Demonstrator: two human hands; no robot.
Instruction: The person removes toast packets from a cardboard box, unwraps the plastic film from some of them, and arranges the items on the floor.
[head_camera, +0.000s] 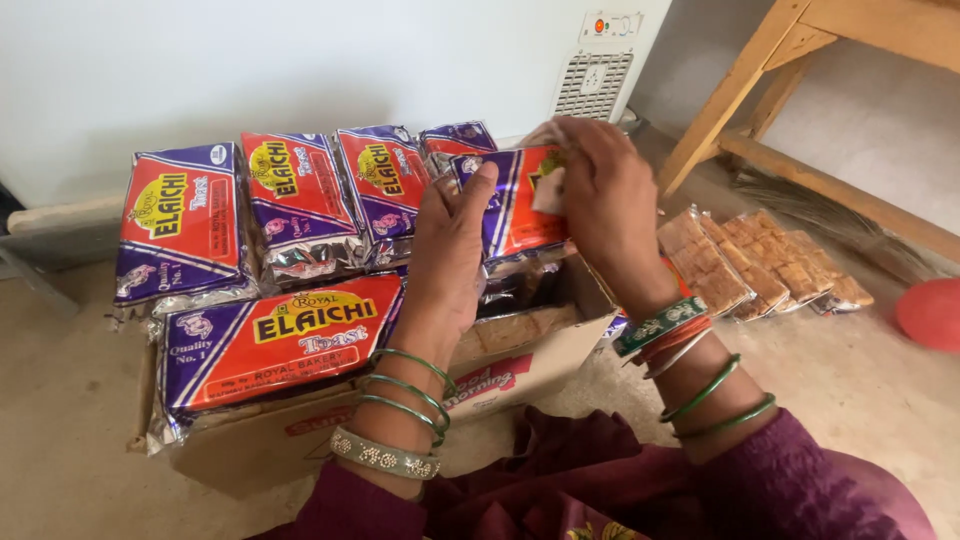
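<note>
A shiny red-and-purple foil packet of toast (515, 205) is held upright over an open cardboard box (520, 370). The left hand (450, 250) clasps its edge from nine o'clock; the right hand (605, 200) pinches its top corner from two o'clock. Matching packets (290, 200) lie at ten o'clock.

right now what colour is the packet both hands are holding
Red and purple packet, silvery edges, held by left hand and right hand; head view.

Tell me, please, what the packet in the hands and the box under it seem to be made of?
The packet, held by both hands: glossy plastic film, probably foil-lined, judging by its shine and silvery crinkled edge. The box: matte brown cardboard, with a dull surface and folded flaps.
</note>
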